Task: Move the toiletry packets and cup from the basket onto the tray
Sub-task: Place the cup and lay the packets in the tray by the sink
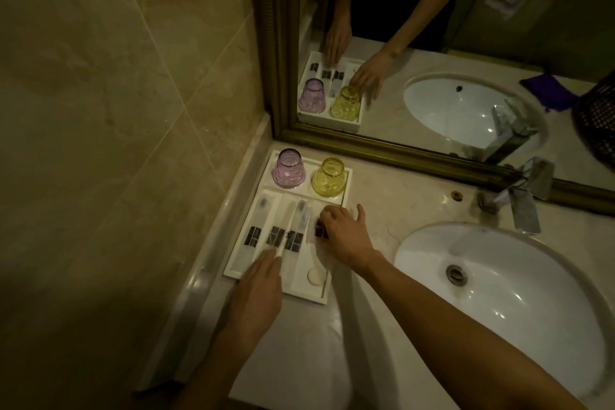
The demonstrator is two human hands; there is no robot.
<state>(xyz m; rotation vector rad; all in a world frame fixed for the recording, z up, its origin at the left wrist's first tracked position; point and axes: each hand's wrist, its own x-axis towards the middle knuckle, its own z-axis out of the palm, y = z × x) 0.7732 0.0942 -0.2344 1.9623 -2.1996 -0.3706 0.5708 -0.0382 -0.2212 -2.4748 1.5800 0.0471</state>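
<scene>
A white tray (pixel 332 299) sits on the counter in the corner by the mirror. At its far end a purple cup (pixel 288 169) and a yellow cup (pixel 328 177) stand upside down. Several clear toiletry packets (pixel 277 236) with dark labels lie side by side in the tray's near compartments. My right hand (pixel 346 233) rests over the tray's right side, fingers curled on a packet with a dark label (pixel 320 229). My left hand (pixel 258 293) lies flat at the tray's near edge, fingertips touching the packets' ends. The basket shows only as a dark reflection (pixel 597 116) in the mirror.
A white sink (pixel 506 296) with a chrome tap (pixel 525 203) fills the counter to the right. A gold-framed mirror (pixel 416 156) backs the counter, and a tiled wall (pixel 116 143) closes the left side. A round white soap disc (pixel 315 276) lies in the tray's near right part.
</scene>
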